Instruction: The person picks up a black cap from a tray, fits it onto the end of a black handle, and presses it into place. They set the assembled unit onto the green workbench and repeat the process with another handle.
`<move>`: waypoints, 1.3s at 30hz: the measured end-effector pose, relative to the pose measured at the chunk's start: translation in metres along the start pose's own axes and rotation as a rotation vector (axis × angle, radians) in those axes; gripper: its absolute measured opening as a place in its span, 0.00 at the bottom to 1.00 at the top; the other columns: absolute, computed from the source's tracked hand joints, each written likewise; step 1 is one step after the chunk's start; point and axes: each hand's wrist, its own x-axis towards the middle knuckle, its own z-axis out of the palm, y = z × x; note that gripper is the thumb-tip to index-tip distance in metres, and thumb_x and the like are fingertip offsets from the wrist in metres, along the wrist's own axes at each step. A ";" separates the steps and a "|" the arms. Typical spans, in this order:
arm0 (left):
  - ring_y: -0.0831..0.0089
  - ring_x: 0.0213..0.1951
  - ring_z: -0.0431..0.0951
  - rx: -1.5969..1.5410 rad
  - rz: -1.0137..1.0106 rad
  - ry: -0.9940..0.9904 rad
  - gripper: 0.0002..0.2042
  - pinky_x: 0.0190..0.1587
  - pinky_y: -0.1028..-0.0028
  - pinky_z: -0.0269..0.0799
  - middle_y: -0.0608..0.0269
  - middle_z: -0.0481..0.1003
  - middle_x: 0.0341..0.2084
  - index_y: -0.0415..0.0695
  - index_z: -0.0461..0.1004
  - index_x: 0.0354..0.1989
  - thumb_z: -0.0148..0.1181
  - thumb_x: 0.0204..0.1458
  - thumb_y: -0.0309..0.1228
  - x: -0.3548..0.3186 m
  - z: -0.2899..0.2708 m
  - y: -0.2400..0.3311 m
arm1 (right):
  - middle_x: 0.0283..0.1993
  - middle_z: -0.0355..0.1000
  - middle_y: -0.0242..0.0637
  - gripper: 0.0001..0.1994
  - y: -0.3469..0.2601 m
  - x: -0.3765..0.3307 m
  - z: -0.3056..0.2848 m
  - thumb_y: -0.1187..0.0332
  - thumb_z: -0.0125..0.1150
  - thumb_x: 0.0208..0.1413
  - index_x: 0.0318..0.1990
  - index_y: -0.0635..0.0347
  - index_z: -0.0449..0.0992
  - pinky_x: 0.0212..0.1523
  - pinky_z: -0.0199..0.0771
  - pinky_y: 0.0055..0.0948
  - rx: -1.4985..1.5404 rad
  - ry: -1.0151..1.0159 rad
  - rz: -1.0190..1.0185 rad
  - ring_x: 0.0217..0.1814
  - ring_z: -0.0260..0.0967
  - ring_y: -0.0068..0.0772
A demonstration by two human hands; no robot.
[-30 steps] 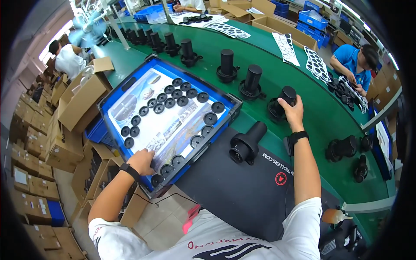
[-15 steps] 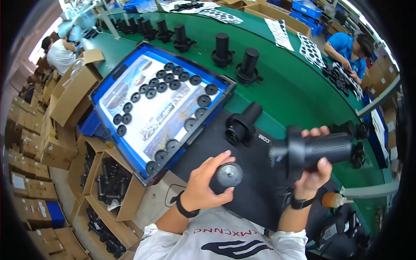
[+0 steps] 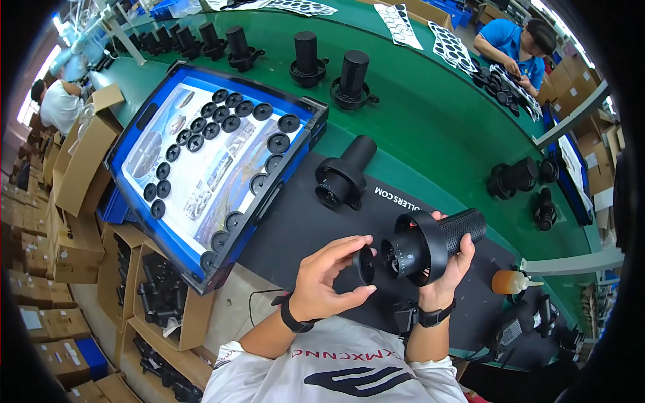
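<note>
In my left hand (image 3: 321, 285) a round black cap (image 3: 365, 264) stands on edge, pinched between thumb and fingers. My right hand (image 3: 443, 279) is wrapped round the perforated sleeve of a black cylindrical housing (image 3: 434, 247) with a wide ring flange. The housing's marked, open-looking end points left toward the cap; a small gap lies between them. A similar black housing (image 3: 344, 173) rests on the black mat (image 3: 289, 245) just beyond my hands. The blue tray (image 3: 250, 213) on the left holds several round black caps (image 3: 220, 113) on a printed sheet.
Several upright black housings (image 3: 351, 79) line the green bench (image 3: 430, 134). More housings (image 3: 514, 177) lie at the right, near an amber bottle (image 3: 508, 282) with a nozzle. Cartons of black parts (image 3: 161, 285) stand lower left. A co-worker in blue (image 3: 510, 47) handles black parts across the bench.
My left hand has turned the cap from facing up to on edge. My right hand has brought the housing left and lower, close to the cap. The view has shifted too.
</note>
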 end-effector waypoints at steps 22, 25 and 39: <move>0.68 0.35 0.80 -0.543 -0.818 -0.101 0.19 0.38 0.76 0.78 0.56 0.75 0.36 0.33 0.65 0.52 0.51 0.60 0.37 0.017 -0.006 0.007 | 0.49 0.68 0.47 0.35 -0.017 0.014 -0.005 0.67 0.77 0.34 0.50 0.57 0.59 0.62 0.62 0.45 -0.093 -0.558 -0.101 0.55 0.67 0.47; 0.67 0.33 0.81 -0.624 -0.956 -0.126 0.19 0.36 0.76 0.79 0.57 0.76 0.34 0.34 0.67 0.48 0.49 0.61 0.40 0.013 -0.003 0.008 | 0.50 0.68 0.47 0.36 -0.023 0.013 -0.008 0.74 0.78 0.30 0.49 0.56 0.60 0.63 0.60 0.46 -0.046 -0.690 -0.069 0.57 0.65 0.49; 0.60 0.40 0.80 -0.728 -1.046 -0.197 0.20 0.45 0.68 0.78 0.52 0.74 0.42 0.35 0.61 0.54 0.46 0.62 0.39 -0.003 0.008 -0.009 | 0.46 0.65 0.37 0.38 -0.028 -0.007 -0.029 0.61 0.79 0.34 0.51 0.55 0.60 0.64 0.58 0.41 -0.157 -0.560 -0.034 0.56 0.63 0.41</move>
